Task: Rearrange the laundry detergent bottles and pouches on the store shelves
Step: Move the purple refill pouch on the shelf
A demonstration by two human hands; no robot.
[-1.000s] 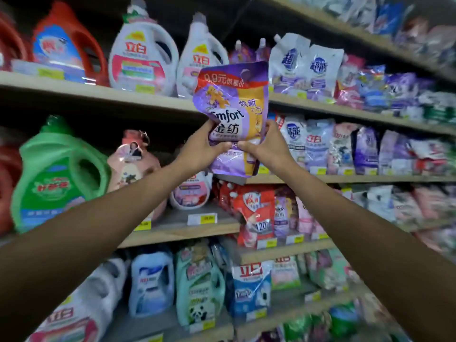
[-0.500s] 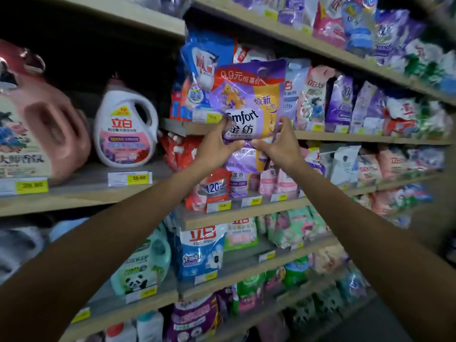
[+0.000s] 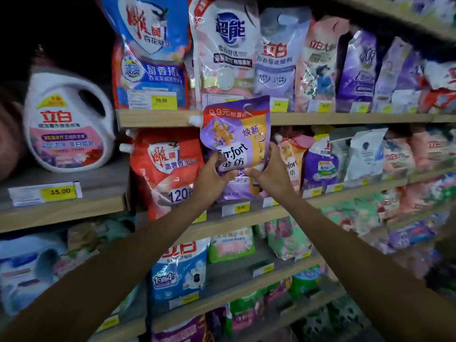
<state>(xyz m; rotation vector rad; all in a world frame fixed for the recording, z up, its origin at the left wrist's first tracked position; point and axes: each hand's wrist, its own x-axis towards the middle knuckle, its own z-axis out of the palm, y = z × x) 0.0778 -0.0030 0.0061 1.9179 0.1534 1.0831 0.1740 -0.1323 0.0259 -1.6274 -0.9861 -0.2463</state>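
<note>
A purple and yellow Comfort pouch (image 3: 235, 134) is held upright in front of the middle shelf. My left hand (image 3: 212, 180) grips its lower left side, and my right hand (image 3: 270, 172) grips its lower right side. To its left a red pouch (image 3: 165, 169) leans on the same shelf. Just right of it stands a smaller yellow Comfort pouch (image 3: 293, 156), partly hidden by my right hand. A white Liby bottle (image 3: 66, 122) with a pink label stands on the left shelf.
Above, a shelf board (image 3: 158, 118) carries tall blue, white and purple pouches (image 3: 227, 50). Lower shelves hold a blue Liby pouch (image 3: 179, 270) and green packs. Yellow price tags (image 3: 60, 192) line the shelf edges. More pouches crowd the shelves to the right.
The view and both hands have dropped to a lower shelf level and moved closer. The Comfort pouch, held throughout, now sits beside the red pouch.
</note>
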